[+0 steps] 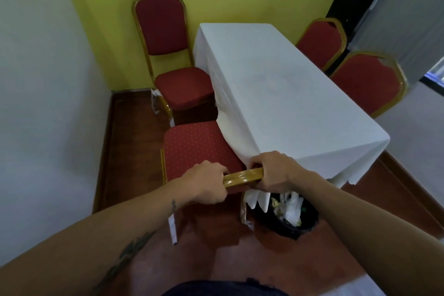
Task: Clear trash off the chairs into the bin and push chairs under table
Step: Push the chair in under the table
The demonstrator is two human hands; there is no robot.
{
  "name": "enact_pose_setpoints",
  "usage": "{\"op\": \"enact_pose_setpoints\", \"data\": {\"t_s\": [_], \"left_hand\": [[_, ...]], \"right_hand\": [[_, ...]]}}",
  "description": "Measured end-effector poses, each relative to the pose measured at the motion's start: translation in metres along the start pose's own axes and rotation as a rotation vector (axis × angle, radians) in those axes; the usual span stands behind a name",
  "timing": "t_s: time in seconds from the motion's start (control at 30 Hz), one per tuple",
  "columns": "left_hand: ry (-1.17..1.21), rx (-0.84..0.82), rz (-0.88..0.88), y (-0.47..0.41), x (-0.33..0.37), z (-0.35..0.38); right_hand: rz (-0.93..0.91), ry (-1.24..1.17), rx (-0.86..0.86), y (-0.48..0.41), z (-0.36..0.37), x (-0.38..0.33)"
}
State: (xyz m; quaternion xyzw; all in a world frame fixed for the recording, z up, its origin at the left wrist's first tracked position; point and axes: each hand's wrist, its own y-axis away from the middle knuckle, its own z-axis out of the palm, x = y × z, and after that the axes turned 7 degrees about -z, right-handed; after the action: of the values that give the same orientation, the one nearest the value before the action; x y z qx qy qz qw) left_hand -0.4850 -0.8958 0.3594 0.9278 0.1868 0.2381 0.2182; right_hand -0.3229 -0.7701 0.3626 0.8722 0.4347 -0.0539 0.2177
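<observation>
Your left hand (207,181) and right hand (272,171): both clenched on the gold top rail of the near red chair (197,149) | near chair: seat partly under the white-clothed table (283,94), left side | black bin (290,214): holds trash, on the floor at the table's near end | far-left chair (168,55): seat bare, just beside the table.

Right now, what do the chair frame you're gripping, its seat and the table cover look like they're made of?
Chair frame: probably gold-painted metal; it is glossy with bright highlights. Seat: red woven upholstery with a pale dot pattern, matte, padded-looking. Table cover: white cloth, matte, hanging in soft folds at the corners. Both the left hand and the right hand grip the frame.
</observation>
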Motion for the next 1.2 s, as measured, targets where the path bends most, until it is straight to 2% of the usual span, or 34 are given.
{"op": "enact_pose_setpoints", "data": {"t_s": [0.07, 0.17, 0.43, 0.6, 0.73, 0.9, 1.0, 1.07, 1.1, 1.2], "left_hand": [[-0.006, 0.005, 0.023, -0.004, -0.003, -0.003], [-0.070, -0.084, 0.071, -0.008, -0.002, -0.014], [-0.112, -0.161, 0.093, -0.019, -0.027, -0.033], [-0.242, -0.109, 0.100, -0.030, -0.064, -0.047], [-0.303, -0.047, 0.052, -0.037, -0.105, -0.070], [-0.338, 0.057, 0.005, -0.037, -0.162, -0.108], [-0.339, 0.158, -0.108, -0.037, -0.194, -0.123], [-0.197, 0.225, -0.211, -0.040, -0.214, -0.124], [-0.013, 0.266, -0.294, -0.042, -0.222, -0.122], [0.878, 0.327, -0.562, -0.035, -0.221, -0.115]], "right_hand": [[0.044, 0.041, -0.014, 0.000, -0.003, 0.008], [0.078, 0.118, -0.034, -0.002, -0.006, 0.017], [0.055, 0.186, -0.051, -0.018, 0.001, -0.001], [0.048, 0.224, -0.084, -0.027, 0.003, -0.033], [0.081, 0.224, -0.047, -0.038, 0.010, -0.072], [0.132, 0.141, 0.117, -0.056, 0.028, -0.140], [0.178, 0.060, 0.187, -0.073, 0.038, -0.179], [0.184, 0.042, 0.205, -0.086, 0.041, -0.200], [0.187, 0.042, 0.206, -0.091, 0.041, -0.207], [0.188, 0.062, 0.198, -0.106, 0.040, -0.219]]}}
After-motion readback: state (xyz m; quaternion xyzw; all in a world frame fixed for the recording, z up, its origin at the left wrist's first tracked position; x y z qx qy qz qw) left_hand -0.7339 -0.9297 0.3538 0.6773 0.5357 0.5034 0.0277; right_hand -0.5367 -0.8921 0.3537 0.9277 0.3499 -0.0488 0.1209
